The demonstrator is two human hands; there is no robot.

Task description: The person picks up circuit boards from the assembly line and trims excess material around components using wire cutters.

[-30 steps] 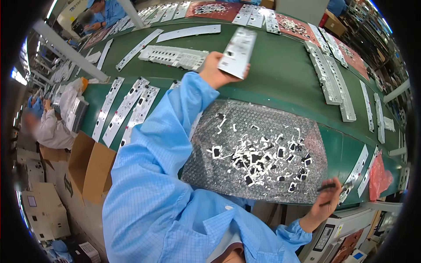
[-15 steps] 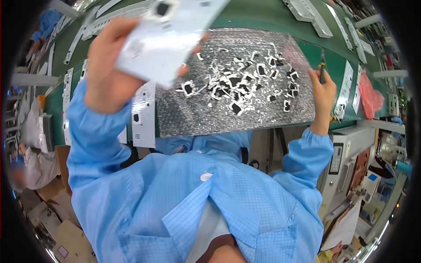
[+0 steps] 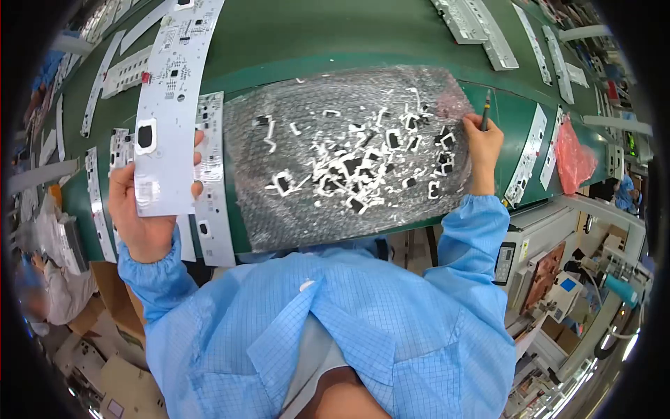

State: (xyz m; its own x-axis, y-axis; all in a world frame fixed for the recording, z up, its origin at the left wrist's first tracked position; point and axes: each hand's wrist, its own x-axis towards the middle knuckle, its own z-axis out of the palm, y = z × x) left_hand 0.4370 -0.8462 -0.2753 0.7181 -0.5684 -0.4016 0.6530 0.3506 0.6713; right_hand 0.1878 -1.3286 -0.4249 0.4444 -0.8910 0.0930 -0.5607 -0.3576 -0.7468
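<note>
My left hand (image 3: 143, 216) grips the lower end of a long white circuit board (image 3: 171, 98), which stands tilted up toward the camera with a black square part near its lower end. My right hand (image 3: 483, 150) is closed round a thin dark pen-like tool (image 3: 486, 112), its tip pointing up and away. Between the hands lies a sheet of bubble wrap (image 3: 279, 227), with small white and black pieces (image 3: 349, 171) heaped in its middle. Another white board (image 3: 213, 167) lies beside the wrap, partly behind my left hand.
More boards (image 3: 527, 153) lie to the right, near a crumpled red plastic bag (image 3: 576, 157). Long white housings (image 3: 478, 31) rest on the green surface (image 3: 314, 35) at the back. A cardboard box (image 3: 118, 297) stands at the lower left. Another person (image 3: 66, 290) is at the left edge.
My left hand has brought the board from the far side back to the left and turned it more upright. My right hand has moved up to the right edge of the wrap with the tool.
</note>
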